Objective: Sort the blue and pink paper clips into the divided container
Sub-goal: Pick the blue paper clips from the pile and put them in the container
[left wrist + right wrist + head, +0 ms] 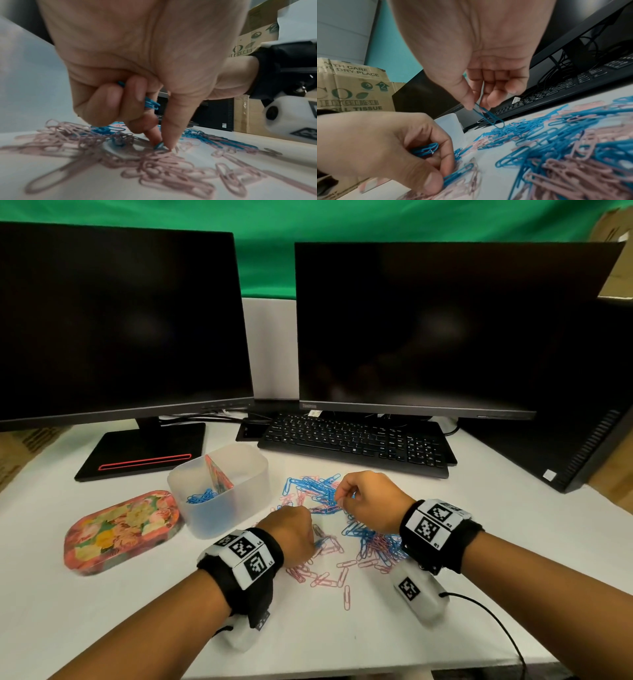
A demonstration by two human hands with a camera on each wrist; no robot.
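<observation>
Blue clips (pixel 151 104) bunch in the left hand (pixel 291 534) as it pinches another; right hand (pixel 485 81) pinches one clip (pixel 488 116), likely batching for the container (pixel 219 491).

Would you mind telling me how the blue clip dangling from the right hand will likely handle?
The blue clip hangs straight from the right hand, so probably stiff and light. Held only at its tip, it may swivel or slip. Over the tangled pile, it could snag others.

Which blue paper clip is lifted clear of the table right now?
The blue clip pinched by the right hand, dangling above the pile. The others lie on the table or sit bunched in the left hand.
</observation>
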